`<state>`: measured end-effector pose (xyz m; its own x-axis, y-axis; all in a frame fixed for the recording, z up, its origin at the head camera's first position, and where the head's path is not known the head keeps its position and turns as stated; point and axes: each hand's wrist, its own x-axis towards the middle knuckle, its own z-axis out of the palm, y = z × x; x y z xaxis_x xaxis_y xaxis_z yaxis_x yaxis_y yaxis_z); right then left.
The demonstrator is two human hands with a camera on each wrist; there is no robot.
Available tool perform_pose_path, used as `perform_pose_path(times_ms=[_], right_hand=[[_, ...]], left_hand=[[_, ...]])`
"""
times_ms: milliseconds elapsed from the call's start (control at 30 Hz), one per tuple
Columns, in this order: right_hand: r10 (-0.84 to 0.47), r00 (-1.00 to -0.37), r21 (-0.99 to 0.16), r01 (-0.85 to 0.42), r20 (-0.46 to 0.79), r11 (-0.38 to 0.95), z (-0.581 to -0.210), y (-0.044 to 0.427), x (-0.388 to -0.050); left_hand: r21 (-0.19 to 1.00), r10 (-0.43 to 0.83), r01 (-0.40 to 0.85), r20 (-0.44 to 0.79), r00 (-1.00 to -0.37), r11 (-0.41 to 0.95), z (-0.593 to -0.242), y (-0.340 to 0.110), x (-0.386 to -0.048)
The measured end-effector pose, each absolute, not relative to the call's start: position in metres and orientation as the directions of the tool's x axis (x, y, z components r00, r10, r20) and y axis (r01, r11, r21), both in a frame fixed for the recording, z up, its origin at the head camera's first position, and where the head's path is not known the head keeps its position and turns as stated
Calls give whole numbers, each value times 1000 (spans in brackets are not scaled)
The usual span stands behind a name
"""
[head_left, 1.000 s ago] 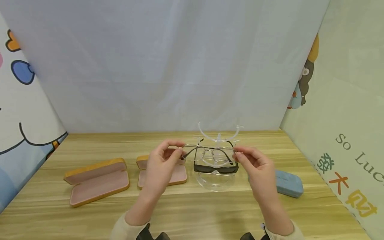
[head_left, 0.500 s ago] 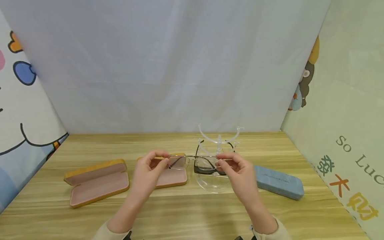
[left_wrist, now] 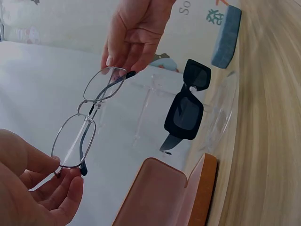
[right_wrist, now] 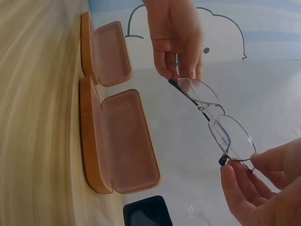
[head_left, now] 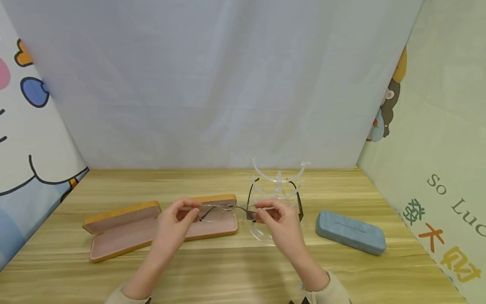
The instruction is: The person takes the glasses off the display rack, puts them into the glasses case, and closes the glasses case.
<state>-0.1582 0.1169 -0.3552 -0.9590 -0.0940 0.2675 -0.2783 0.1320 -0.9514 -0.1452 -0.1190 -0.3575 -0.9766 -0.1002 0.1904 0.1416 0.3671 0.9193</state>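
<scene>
A pair of thin metal-framed eyeglasses (left_wrist: pixel 73 141) is held up between both hands above the table. My left hand (head_left: pixel 172 226) pinches one end of the frame between thumb and fingers. The other end is pinched by my right hand (head_left: pixel 281 226). Dark-tipped temples run behind the clear lenses, as both wrist views show. Below and behind the eyeglasses lies an open orange case (head_left: pixel 212 230) with pink lining. Black sunglasses (left_wrist: pixel 186 110) sit on a clear display stand (head_left: pixel 279 181), partly hidden by my right hand in the head view.
A second open orange case (head_left: pixel 125 234) lies at the left, close to the first. A closed blue case (head_left: pixel 351 232) rests on the right of the wood-grain table (head_left: pixel 228 270). Cloth hangs behind the table and at both sides.
Both hands have carried the eyeglasses left and down, from in front of the display stand to over the nearer open orange case. The blue case has come fully into view.
</scene>
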Motion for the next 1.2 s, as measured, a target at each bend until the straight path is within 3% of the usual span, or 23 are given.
perform_pose_path(times_ms=[800, 1200], right_hand=[[-142, -967, -952, -235, 210, 197, -396, 86, -185], [-199, -964, -864, -250, 179, 437, -404, 69, -184]], left_hand=[[931, -122, 63, 114, -986, 360, -389, -142, -162], [928, -192, -23, 52, -980, 371, -408, -153, -171]])
